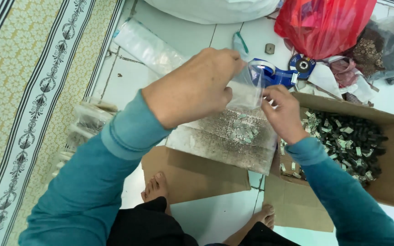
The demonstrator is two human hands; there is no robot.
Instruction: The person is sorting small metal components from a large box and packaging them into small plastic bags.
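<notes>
My left hand (pixel 192 89) pinches the top of a small clear plastic bag (pixel 246 91) and holds it up over a grey board (pixel 215 141). My right hand (pixel 282 113) grips the bag's other edge from the right. A small heap of little silver metal pieces (pixel 244 131) lies on the board under the bag. To the right, an open cardboard box (pixel 391 159) holds many small black and silver parts (pixel 349 143).
A blue tape dispenser (pixel 274 75) lies behind the bag on the white tiled floor. A red plastic bag (pixel 324 25) and dark bags sit at the back right. Filled clear packets (pixel 87 123) lie stacked at left beside a patterned mat (pixel 28 91). My bare feet rest on flat cardboard (pixel 197 175).
</notes>
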